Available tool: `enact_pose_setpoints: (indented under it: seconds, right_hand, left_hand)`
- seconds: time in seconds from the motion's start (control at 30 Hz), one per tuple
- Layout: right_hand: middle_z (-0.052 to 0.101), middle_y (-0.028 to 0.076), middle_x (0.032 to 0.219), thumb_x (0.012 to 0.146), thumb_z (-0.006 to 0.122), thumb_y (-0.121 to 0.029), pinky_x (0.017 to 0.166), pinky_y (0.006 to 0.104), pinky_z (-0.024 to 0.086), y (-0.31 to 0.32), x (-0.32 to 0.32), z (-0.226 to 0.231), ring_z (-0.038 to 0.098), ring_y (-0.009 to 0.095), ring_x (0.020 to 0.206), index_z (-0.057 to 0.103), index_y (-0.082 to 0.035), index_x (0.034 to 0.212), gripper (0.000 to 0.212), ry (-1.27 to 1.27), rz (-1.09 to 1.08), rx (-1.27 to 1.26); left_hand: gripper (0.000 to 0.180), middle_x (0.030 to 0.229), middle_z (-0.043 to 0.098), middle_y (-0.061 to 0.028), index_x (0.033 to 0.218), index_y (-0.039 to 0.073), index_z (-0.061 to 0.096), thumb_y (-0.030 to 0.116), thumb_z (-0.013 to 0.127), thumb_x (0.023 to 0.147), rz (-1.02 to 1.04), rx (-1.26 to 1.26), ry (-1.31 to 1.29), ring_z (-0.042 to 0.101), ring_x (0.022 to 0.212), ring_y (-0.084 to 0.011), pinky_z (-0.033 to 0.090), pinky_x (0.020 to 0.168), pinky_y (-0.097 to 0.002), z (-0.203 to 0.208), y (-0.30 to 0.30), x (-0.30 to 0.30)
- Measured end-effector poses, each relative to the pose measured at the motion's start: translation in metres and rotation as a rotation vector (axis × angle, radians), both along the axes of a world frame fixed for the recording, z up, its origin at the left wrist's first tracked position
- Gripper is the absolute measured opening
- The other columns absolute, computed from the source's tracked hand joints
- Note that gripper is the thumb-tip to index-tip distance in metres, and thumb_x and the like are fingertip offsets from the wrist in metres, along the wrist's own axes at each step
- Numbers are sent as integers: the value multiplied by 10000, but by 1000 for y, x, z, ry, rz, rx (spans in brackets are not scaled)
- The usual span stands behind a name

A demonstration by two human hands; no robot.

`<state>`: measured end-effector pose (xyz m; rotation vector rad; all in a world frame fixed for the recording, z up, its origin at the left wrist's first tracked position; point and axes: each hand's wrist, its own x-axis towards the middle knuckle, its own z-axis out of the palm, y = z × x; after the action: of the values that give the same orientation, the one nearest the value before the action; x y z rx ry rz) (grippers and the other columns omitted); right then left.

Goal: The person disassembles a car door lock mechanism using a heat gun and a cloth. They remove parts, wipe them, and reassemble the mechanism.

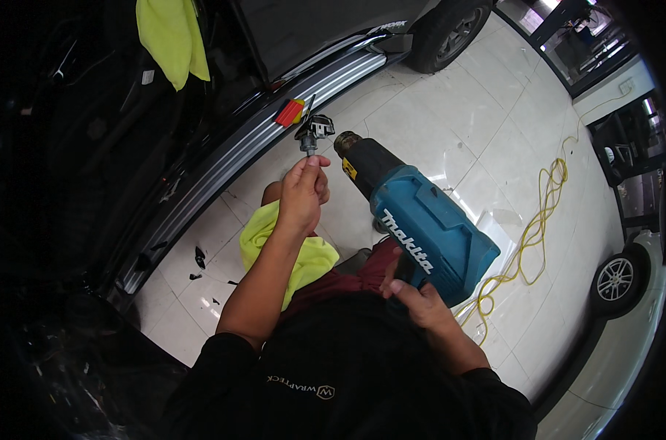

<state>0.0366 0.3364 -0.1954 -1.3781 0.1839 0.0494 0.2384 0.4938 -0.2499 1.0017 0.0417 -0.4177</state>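
My left hand (pixel 301 192) is raised in front of the car's side step, its thumb and fingers pinching the grey stem of a small black and silver part (pixel 317 129). What kind of part this is, I cannot make out. In my right hand (pixel 425 306) is a teal and black heat gun (pixel 437 229), gripped by its handle, which is mostly hidden. Its metal nozzle (pixel 345 142) points toward the small part, a short gap away. Just beyond the part, a red squeegee (pixel 289 113) and a yellow one lie on the silver and black side step (pixel 219 167).
A lime-green cloth (pixel 263 238) lies over my leg; another cloth (pixel 173 44) hangs on the dark car at upper left. Black scraps (pixel 199 257) dot the tiled floor. A yellow cord (pixel 544 213) coils at right, near a light-coloured car (pixel 630 345). The dark car's wheel (pixel 450 40) stands at the top.
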Motion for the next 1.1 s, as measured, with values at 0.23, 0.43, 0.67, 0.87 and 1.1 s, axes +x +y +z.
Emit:
enact_pose_setpoints:
  seconds: [0.23, 0.43, 0.67, 0.87, 1.1]
  right_hand:
    - [578, 86, 774, 855, 618, -212, 608, 301, 485, -88, 2, -15, 602, 177, 672, 452, 8, 1190, 433, -41, -394, -149]
    - [556, 71, 741, 992, 450, -343, 554, 286, 455, -208, 22, -134, 542, 138, 590, 534, 13, 1010, 366, 366, -593, -636]
    - [632, 290, 1021, 891, 509, -321, 858, 485, 473, -253, -19, -362, 613, 430, 998, 507, -6, 1226, 460, 914, -249, -926]
    - [613, 202, 1091, 894, 468, -181, 826, 492, 493, -256, -14, -433, 622, 363, 1016, 537, -107, 1206, 328, 1179, 77, -1194]
    - [606, 196, 1083, 885, 505, -205, 903, 515, 435, -272, 1, -480, 570, 357, 1049, 596, -61, 1113, 285, 940, -54, -1390]
  left_hand:
    - [283, 562, 324, 43, 1013, 30, 543, 263, 385, 1028, -340, -307, 129, 283, 486, -58, 254, 445, -205, 13, 19, 14]
    - [328, 515, 296, 51, 1029, 19, 574, 282, 378, 1024, -725, -560, 195, 264, 485, -68, 248, 456, -220, 7, 3, 24]
    - [343, 470, 295, 59, 1029, 35, 583, 331, 410, 1012, -874, -582, 258, 231, 430, -69, 220, 419, -228, -22, -42, 45]
    - [333, 460, 314, 78, 1007, 47, 611, 342, 457, 993, -923, -435, 339, 241, 423, -68, 224, 414, -218, -31, -78, 66]
    - [278, 468, 332, 82, 976, 39, 598, 293, 485, 976, -946, -417, 358, 272, 431, -62, 269, 420, -191, -39, -117, 78]
